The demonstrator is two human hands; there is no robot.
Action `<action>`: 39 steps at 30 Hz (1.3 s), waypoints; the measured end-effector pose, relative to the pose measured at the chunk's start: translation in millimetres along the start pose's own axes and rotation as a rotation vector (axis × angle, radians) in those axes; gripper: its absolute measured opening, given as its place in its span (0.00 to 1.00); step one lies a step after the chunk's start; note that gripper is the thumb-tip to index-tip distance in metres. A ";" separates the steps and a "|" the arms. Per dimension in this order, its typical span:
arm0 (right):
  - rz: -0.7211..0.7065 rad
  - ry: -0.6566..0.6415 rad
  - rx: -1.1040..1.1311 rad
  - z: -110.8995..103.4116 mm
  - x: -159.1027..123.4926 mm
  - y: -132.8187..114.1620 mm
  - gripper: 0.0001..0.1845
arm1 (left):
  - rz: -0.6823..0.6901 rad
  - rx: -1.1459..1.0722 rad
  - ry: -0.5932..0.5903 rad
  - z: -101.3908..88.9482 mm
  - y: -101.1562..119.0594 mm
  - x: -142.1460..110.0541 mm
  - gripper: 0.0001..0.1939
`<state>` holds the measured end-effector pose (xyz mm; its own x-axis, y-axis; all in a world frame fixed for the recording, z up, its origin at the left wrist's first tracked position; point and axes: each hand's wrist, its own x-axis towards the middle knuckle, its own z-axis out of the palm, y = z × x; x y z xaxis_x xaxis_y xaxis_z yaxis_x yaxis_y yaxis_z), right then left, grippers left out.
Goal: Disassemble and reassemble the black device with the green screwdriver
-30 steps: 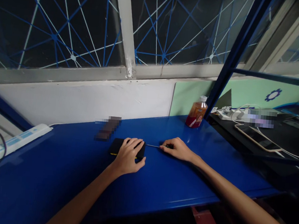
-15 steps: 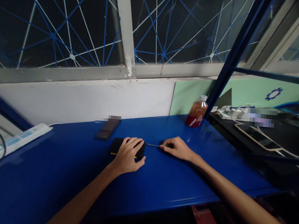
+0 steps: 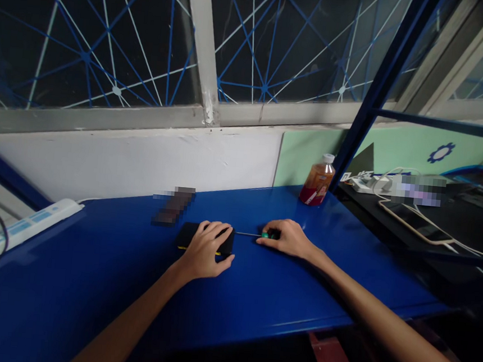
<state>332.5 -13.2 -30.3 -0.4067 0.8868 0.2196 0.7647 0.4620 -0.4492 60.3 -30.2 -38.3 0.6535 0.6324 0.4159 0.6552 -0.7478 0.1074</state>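
Observation:
My left hand [image 3: 205,251] presses over a flat black box [image 3: 186,235] with a yellow strip along its lower edge, fingers across the top and thumb at its near right corner. To the right, my right hand [image 3: 289,239] pinches a screwdriver [image 3: 247,234] by its green handle. The thin metal shaft lies level and points left, its tip meeting the right side of the box. What the tip touches is too small to make out. Both hands are low over the blue table [image 3: 230,304].
A blurred dark flat object [image 3: 175,206] lies behind the box. An orange-red drink bottle [image 3: 318,179] stands at the back right. On the left is a white power strip [image 3: 21,235]. A phone [image 3: 416,221] with cables rests on the black table at right.
My right fingers have shifted and loosened a little around the handle, so its green part now shows. My left hand and the box stay in place.

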 end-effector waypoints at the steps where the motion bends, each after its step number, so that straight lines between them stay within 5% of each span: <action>1: 0.012 0.008 -0.004 -0.6 0.0 -0.1 0.21 | 0.007 0.001 -0.007 -0.6 -0.9 -0.1 0.29; 17: -0.054 -0.155 -0.071 -4.1 -0.9 -4.1 0.29 | 0.044 -0.033 -0.056 -3.2 -0.9 -3.9 0.30; 29: -0.048 -0.004 -0.145 -7.2 -2.5 4.3 0.26 | 0.038 -0.035 -0.066 -2.0 -1.4 -5.1 0.31; 39: -0.048 -0.050 -0.199 -4.7 -4.6 2.5 0.21 | 0.048 -0.004 -0.043 -1.5 2.6 -3.8 0.29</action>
<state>338.6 -16.1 -28.4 -0.4652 0.8643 0.1912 0.8257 0.5016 -0.2581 59.0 -34.8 -38.2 0.6995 0.6040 0.3819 0.6215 -0.7780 0.0919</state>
